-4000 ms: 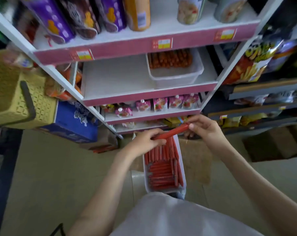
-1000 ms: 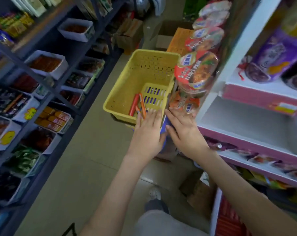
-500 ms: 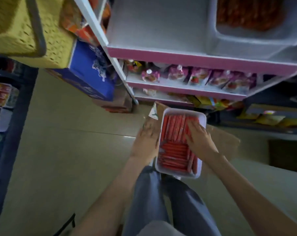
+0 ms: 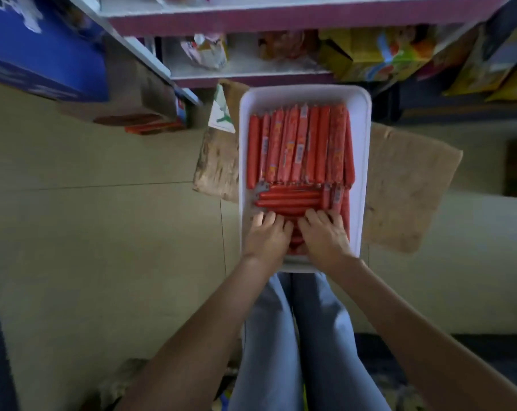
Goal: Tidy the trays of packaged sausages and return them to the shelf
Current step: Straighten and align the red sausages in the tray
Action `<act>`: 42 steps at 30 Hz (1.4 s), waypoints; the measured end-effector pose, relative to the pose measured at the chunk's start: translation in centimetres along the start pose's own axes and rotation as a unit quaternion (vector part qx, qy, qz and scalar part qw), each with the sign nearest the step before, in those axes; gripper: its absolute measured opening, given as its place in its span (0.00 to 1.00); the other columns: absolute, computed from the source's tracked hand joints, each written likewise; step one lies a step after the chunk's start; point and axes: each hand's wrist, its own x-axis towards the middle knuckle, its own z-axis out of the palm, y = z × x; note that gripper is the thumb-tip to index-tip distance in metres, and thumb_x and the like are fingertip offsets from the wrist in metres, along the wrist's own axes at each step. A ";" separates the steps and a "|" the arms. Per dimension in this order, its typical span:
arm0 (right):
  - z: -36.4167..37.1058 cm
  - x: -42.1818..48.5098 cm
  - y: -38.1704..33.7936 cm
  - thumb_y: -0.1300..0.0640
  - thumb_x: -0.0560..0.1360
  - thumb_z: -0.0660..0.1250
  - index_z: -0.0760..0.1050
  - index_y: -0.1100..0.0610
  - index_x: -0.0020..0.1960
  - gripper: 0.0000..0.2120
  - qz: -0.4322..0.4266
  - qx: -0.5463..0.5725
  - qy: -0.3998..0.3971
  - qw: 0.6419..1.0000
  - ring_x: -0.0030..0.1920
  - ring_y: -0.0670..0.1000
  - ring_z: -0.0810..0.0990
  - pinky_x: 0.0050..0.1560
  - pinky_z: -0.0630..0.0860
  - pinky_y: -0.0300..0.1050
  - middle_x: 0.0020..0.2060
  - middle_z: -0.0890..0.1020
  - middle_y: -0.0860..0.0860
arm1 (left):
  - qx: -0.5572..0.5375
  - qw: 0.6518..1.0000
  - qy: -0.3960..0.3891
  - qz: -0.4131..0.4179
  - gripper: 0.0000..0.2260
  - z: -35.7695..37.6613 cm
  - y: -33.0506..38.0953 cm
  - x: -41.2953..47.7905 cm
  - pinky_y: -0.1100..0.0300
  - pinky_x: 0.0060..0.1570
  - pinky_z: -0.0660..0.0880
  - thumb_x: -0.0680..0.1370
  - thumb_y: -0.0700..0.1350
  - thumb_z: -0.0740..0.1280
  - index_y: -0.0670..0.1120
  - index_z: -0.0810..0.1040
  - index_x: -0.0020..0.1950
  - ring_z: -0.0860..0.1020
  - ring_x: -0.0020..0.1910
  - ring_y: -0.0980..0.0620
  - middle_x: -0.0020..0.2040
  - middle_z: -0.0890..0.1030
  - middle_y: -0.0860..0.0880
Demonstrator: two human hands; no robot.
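Left hand (image 4: 266, 234) has moved into the tray (image 4: 364, 149), onto the sausages (image 4: 298, 146).

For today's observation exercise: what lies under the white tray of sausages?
The white tray rests on flattened brown cardboard, which shows at both sides, over a tiled floor. What lies directly beneath the tray's middle is covered.

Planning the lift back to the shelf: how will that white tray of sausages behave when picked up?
The white tray is packed nearly full, so it is probably heavy for its size. Its walls look thin, so it may flex if lifted by one end. The sausages are round and smooth-wrapped, so tilting could make them roll or slide. Left hand and right hand rest on them.
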 end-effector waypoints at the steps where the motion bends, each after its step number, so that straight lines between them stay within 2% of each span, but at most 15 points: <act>1: 0.3 -0.1 0.2 0.51 0.50 0.82 0.78 0.57 0.39 0.22 -0.011 -0.011 0.018 1.000 0.37 0.54 0.78 0.53 0.62 0.49 0.35 0.78 0.51 | 0.006 1.000 0.009 0.008 0.07 0.2 0.1 0.2 0.57 0.42 0.74 0.59 0.39 0.67 0.46 0.79 0.35 0.77 0.35 0.47 0.33 0.78 0.49; 4: 0.5 -0.8 0.7 0.54 0.53 0.81 0.78 0.57 0.38 0.19 -0.028 -0.035 0.058 0.997 0.37 0.54 0.78 0.57 0.63 0.52 0.34 0.78 0.51 | -0.016 1.000 0.014 0.007 0.05 -0.5 0.2 0.5 0.57 0.37 0.73 0.61 0.38 0.69 0.43 0.78 0.36 0.77 0.32 0.45 0.32 0.78 0.46; 8: 0.0 -2.0 1.4 0.61 0.58 0.78 0.80 0.56 0.42 0.13 -0.042 -0.016 0.051 0.998 0.41 0.54 0.80 0.65 0.65 0.60 0.35 0.79 0.49 | -0.104 0.993 0.000 -0.047 0.12 -3.4 -0.3 -1.1 0.52 0.44 0.71 0.76 0.34 0.59 0.40 0.72 0.58 0.78 0.49 0.42 0.51 0.78 0.42; 12: -4.1 -2.7 2.2 0.58 0.75 0.69 0.80 0.56 0.54 0.09 0.025 0.217 0.008 0.976 0.54 0.53 0.79 0.66 0.54 0.49 0.48 0.82 0.51 | -0.293 0.947 0.046 -0.119 0.07 -7.2 -1.9 -3.6 0.58 0.45 0.72 0.79 0.45 0.65 0.44 0.73 0.54 0.77 0.49 0.49 0.52 0.79 0.48; 15: -10.2 -3.4 2.0 0.61 0.77 0.65 0.78 0.55 0.55 0.08 0.128 0.457 -0.034 0.880 0.51 0.46 0.77 0.57 0.69 0.39 0.49 0.80 0.48 | -0.443 0.878 0.061 -0.171 0.05 -11.2 -2.7 -5.2 0.65 0.44 0.71 0.77 0.45 0.67 0.45 0.77 0.52 0.77 0.45 0.55 0.46 0.80 0.52; 18: -16.7 -4.8 1.8 0.68 0.75 0.66 0.78 0.57 0.50 0.08 0.178 0.603 0.037 0.777 0.41 0.44 0.81 0.47 0.76 0.36 0.42 0.83 0.49 | -0.537 0.823 0.076 -0.170 0.04 -16.1 -2.9 -7.1 0.71 0.43 0.71 0.78 0.42 0.66 0.51 0.77 0.49 0.78 0.41 0.62 0.43 0.79 0.58; 21: -22.9 -7.0 1.5 0.69 0.74 0.66 0.77 0.63 0.49 0.05 0.173 0.741 0.108 0.639 0.36 0.48 0.83 0.41 0.79 0.38 0.35 0.84 0.52 | -0.616 0.766 0.088 -0.160 0.05 -21.5 -2.2 -9.1 0.73 0.40 0.72 0.79 0.39 0.65 0.48 0.78 0.51 0.80 0.39 0.65 0.44 0.81 0.55; 22: -24.9 -7.9 1.3 0.67 0.74 0.65 0.76 0.63 0.48 0.04 0.162 0.773 0.128 0.600 0.35 0.48 0.83 0.40 0.80 0.40 0.35 0.84 0.53 | -0.621 0.764 0.089 -0.151 0.05 -23.3 -1.9 -9.9 0.72 0.41 0.74 0.79 0.40 0.65 0.49 0.78 0.51 0.80 0.40 0.64 0.44 0.81 0.54; 24: -28.7 -9.7 0.9 0.65 0.77 0.61 0.76 0.63 0.48 0.05 0.139 0.802 0.158 0.559 0.35 0.49 0.82 0.39 0.80 0.41 0.34 0.83 0.53 | -0.575 0.804 0.094 -0.120 0.04 -26.6 -1.2 -11.2 0.65 0.48 0.76 0.78 0.44 0.67 0.54 0.78 0.49 0.80 0.44 0.62 0.47 0.81 0.57; 25: -30.6 -10.5 0.6 0.66 0.79 0.59 0.76 0.63 0.48 0.07 0.131 0.803 0.169 0.556 0.34 0.49 0.81 0.38 0.79 0.41 0.33 0.82 0.52 | -0.529 0.838 0.088 -0.101 0.04 -28.1 -0.8 -11.7 0.61 0.52 0.76 0.77 0.46 0.68 0.55 0.77 0.49 0.80 0.47 0.60 0.48 0.81 0.57; 27: -34.1 -11.8 0.0 0.66 0.79 0.59 0.76 0.62 0.47 0.08 0.116 0.767 0.196 0.600 0.34 0.49 0.80 0.38 0.78 0.41 0.31 0.81 0.52 | -0.404 0.909 0.080 -0.059 0.06 -31.6 0.4 -12.6 0.55 0.54 0.75 0.76 0.50 0.69 0.57 0.76 0.52 0.79 0.51 0.56 0.51 0.81 0.57; 30: -39.2 -13.2 -1.3 0.67 0.77 0.62 0.80 0.55 0.42 0.11 0.073 0.676 0.241 0.693 0.34 0.47 0.79 0.41 0.78 0.40 0.31 0.82 0.50 | -0.280 0.947 0.156 0.019 0.13 -36.9 3.2 -13.6 0.55 0.49 0.76 0.77 0.51 0.67 0.53 0.75 0.61 0.80 0.51 0.51 0.54 0.82 0.51; 32: -42.7 -14.3 -2.4 0.67 0.76 0.65 0.81 0.52 0.41 0.13 0.047 0.630 0.288 0.720 0.36 0.46 0.81 0.42 0.77 0.37 0.33 0.83 0.49 | -0.264 0.935 0.231 0.058 0.14 -40.0 4.9 -14.2 0.55 0.46 0.74 0.78 0.48 0.66 0.50 0.73 0.64 0.79 0.49 0.48 0.53 0.81 0.48; 36: -47.6 -16.5 -4.9 0.72 0.71 0.69 0.79 0.56 0.47 0.13 -0.046 0.544 0.360 0.756 0.42 0.44 0.82 0.45 0.76 0.34 0.41 0.82 0.52 | -0.320 0.875 0.348 0.106 0.11 -43.9 6.2 -15.0 0.58 0.45 0.71 0.77 0.39 0.64 0.47 0.74 0.60 0.78 0.51 0.49 0.52 0.80 0.48; 42: -49.2 -17.2 -6.1 0.71 0.69 0.72 0.76 0.46 0.50 0.21 -0.101 0.399 0.466 0.783 0.44 0.43 0.79 0.47 0.74 0.31 0.45 0.79 0.47 | -0.346 0.827 0.405 0.181 0.11 -45.8 6.1 -16.1 0.74 0.43 0.67 0.78 0.36 0.63 0.45 0.75 0.59 0.76 0.47 0.57 0.51 0.80 0.48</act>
